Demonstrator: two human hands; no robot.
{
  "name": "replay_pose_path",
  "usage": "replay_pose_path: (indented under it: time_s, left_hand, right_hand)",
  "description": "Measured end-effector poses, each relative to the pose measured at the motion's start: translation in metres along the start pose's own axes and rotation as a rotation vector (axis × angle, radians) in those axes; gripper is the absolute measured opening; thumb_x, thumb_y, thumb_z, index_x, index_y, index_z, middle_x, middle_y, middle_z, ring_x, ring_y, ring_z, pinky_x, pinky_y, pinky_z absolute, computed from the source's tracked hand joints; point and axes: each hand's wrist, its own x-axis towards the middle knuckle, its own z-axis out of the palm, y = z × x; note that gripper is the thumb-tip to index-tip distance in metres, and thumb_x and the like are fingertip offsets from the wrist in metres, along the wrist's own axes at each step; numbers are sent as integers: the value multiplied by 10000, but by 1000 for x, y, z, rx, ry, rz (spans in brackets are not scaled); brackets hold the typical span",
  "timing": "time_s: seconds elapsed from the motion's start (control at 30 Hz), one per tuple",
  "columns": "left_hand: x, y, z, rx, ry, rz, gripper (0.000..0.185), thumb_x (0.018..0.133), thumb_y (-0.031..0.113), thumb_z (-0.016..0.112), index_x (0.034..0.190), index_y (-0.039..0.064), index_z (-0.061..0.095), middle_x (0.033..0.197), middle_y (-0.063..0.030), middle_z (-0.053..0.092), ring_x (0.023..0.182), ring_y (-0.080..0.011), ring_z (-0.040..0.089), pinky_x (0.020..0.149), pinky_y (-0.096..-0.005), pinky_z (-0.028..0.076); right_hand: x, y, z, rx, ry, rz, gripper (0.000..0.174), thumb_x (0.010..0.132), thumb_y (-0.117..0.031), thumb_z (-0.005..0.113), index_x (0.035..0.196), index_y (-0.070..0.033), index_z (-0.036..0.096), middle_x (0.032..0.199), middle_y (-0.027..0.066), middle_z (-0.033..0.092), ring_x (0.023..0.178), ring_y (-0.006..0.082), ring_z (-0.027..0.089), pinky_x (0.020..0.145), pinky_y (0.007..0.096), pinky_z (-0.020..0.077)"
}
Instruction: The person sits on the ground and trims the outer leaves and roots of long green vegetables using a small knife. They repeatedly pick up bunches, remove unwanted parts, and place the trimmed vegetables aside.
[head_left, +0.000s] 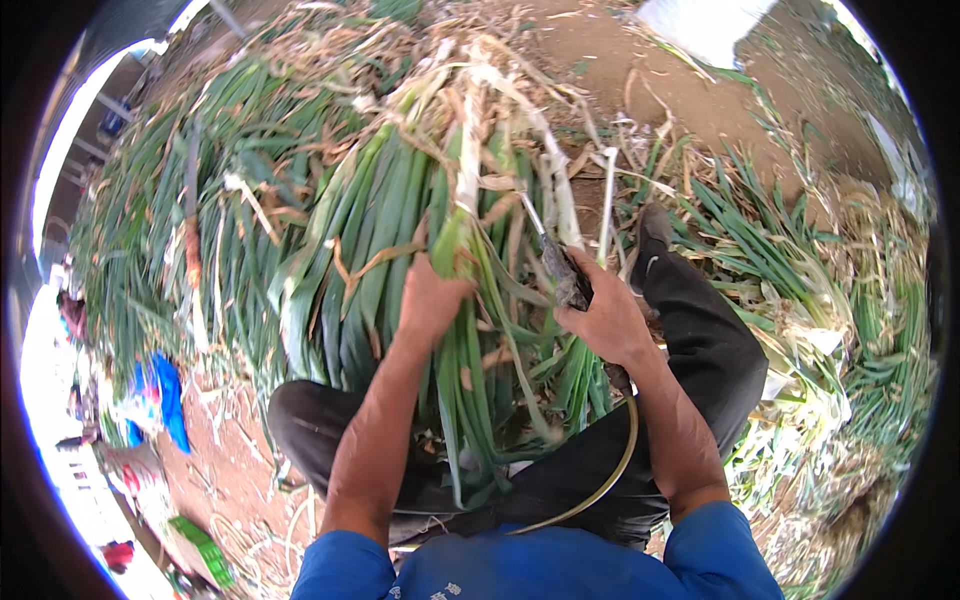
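Observation:
My left hand grips a large green onion at the base of its leaves. The white stalk points away from me, and the green leaves hang down toward my lap. In my right hand is an air blow gun with a thin metal nozzle, which points up and left near the stalk. A yellowish hose runs from the gun's handle down across my lap. Right under the held stalk lies a heap of green onions, with dry brown outer leaves among them.
A long-bladed tool with a brownish-orange handle lies on the heap at left. More green onions lie on the right beside peeled leaves. A white sheet is at the top right. A blue bag and green crate are at left.

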Motion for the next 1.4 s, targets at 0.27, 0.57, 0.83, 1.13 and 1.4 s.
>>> replay_pose_path:
  time_s: [0.27,0.57,0.83,1.13,1.4]
  left_hand:
    - [-83,-23,16,-516,-26,-211,303,794,101,746,1045,-68,714,832,-81,721,697,-117,653,643,-301,539]
    - [-82,-21,25,-735,-51,-243,329,848,173,728,1049,-86,696,814,-94,716,654,-145,665,605,-310,543]
    - [-85,-20,29,-679,-8,-219,381,919,272,714,1055,-84,710,840,-101,729,678,-136,668,612,-311,543]
    - [-89,-26,33,-685,26,-208,316,947,225,696,1062,-68,715,870,-80,727,705,-121,652,620,-304,535]
    - [-88,-23,22,-729,-14,-310,307,977,223,672,1096,-58,702,886,-74,725,707,-108,653,616,-282,535]
  right_hand:
    - [-31,-44,31,-321,-388,213,769,746,-198,708,1455,17,499,1064,320,686,1000,480,661,881,489,519]
    - [-68,-51,21,-256,-306,212,751,752,-173,700,1438,57,502,1037,322,688,1010,483,661,902,491,510]
    - [-33,-39,40,-368,-203,200,719,748,-165,674,1411,66,521,1011,352,677,979,515,651,874,520,510]
    - [43,-38,56,-341,-187,227,557,764,-163,651,1263,77,591,982,364,674,961,517,656,861,529,512]
    - [129,-8,85,-272,-131,245,346,757,-148,650,1017,81,635,925,325,689,884,465,677,816,488,518]
